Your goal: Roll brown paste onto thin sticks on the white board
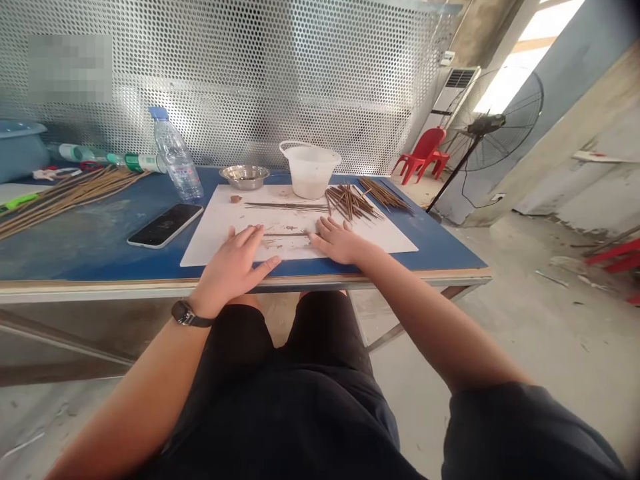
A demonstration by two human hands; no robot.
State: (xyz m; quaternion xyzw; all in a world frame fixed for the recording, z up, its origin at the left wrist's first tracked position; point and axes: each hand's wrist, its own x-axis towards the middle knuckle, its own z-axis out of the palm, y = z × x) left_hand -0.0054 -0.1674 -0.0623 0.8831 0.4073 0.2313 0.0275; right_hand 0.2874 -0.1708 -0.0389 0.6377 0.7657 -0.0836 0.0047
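Observation:
Both palms face down over a white sheet [210,233] on the blue table. My left hand [236,263] lies flat with its thumb spread, fingertips at the left end of a thin brown stick [286,234]. At that stick's right end rests my right hand [340,241], fingers stretched out flat. Beyond them, several thin dark sticks [287,207] lie crosswise on the sheet. A pile of short brown sticks [350,202] is to the right, with brown crumbs scattered about. A small brown lump [235,199] sits at the sheet's back left.
Behind the sheet stand a metal bowl [245,176] and a white bucket [311,172]. A phone [165,225] and a plastic bottle [176,157] are on the left, near long brown strands [75,193]. More sticks [385,193] lie at right. A perforated metal panel [240,80] rises behind.

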